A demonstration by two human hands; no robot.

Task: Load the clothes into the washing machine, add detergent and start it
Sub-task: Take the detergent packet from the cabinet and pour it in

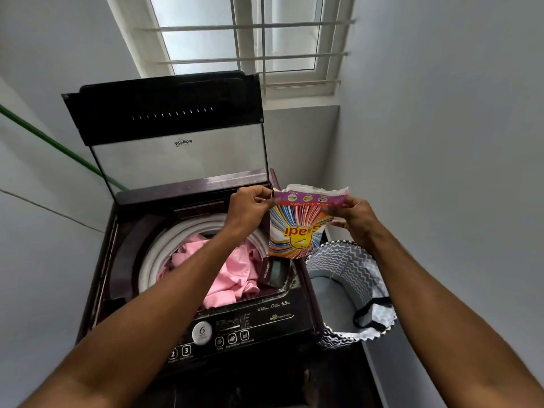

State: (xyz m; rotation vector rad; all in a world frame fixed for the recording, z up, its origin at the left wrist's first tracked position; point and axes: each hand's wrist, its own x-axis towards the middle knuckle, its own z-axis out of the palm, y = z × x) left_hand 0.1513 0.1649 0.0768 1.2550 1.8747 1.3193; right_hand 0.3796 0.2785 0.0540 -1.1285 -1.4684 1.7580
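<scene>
We have the pink clothes (226, 269) already in the washing machine (206, 328); detergent is the step in hand. Our left hand (250, 206) and right hand (357, 216) each pinch a top corner of the detergent packet (297, 228), held above the drum's right edge. Next, probably, we tip it over the detergent drawer (273, 272). Beside stands a laundry basket (353, 260); beyond, the raised lid (176, 136), grey walls and a barred window (244, 33).

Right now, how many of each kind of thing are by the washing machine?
Washing machine: 1
Detergent packet: 1, held by the left hand and right hand
Pink clothes pile in the drum: 1
Laundry basket: 1
Total: 4
</scene>
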